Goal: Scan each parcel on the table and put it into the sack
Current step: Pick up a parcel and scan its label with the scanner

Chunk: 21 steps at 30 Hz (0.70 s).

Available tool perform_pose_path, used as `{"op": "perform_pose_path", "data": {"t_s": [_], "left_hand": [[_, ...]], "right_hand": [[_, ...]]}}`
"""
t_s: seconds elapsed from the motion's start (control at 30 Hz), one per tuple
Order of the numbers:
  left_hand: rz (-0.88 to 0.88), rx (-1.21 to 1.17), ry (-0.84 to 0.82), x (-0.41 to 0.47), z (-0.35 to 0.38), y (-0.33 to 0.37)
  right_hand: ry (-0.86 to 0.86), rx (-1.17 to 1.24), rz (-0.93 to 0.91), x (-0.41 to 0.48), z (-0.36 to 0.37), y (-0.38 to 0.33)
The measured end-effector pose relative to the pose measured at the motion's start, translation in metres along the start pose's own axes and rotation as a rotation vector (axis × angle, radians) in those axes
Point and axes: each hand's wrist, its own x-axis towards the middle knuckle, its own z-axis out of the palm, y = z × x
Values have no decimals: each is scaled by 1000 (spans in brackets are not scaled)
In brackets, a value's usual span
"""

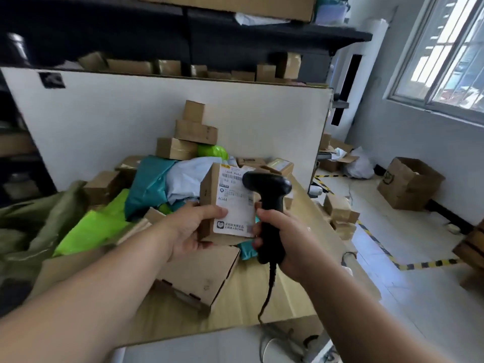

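My left hand [192,227] grips a small cardboard parcel [209,195] upright above the table, its white shipping label facing me. In my right hand [290,239] is a black barcode scanner [269,205], gripped by the handle, its head close against the label's upper right. A cable hangs from the scanner's base. The olive green sack [34,221] lies open at the table's left. Several more parcels are piled behind: cardboard boxes [193,132], teal [149,184] and bright green [91,226] mailer bags. A larger flat box [201,273] lies under my left hand.
The wooden table [296,292] backs onto a white board [117,119]. Small boxes [340,213] sit at its right edge. On the floor to the right are an open carton [408,184], a white bag [360,165] and yellow-black tape lines. Dark shelves with boxes hang overhead.
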Motion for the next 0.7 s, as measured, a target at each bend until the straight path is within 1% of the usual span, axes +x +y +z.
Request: {"op": "perform_pose_path", "data": {"t_s": [0.07,0.17,0.3,0.4,0.53,0.7], "left_hand": [[35,-5,80,-11,-45,-3],[93,-43,228,-25,-127,-10],[167,-105,397,-49,-237,-20],[174,-122,517,-62,-307,-27],[156,-118,570,-72,-372,-32],[120,-98,581,-66,-417,-33]], "right_hand": [[-84,-35,18,4,38,7],[-195,-62,99,11,103,17],[-285,-155,226,19,196,37],[-316,-222,288,23,258,55],[-345,-228,321,31,317,78],[-338,-208,364,43,363,90]]}}
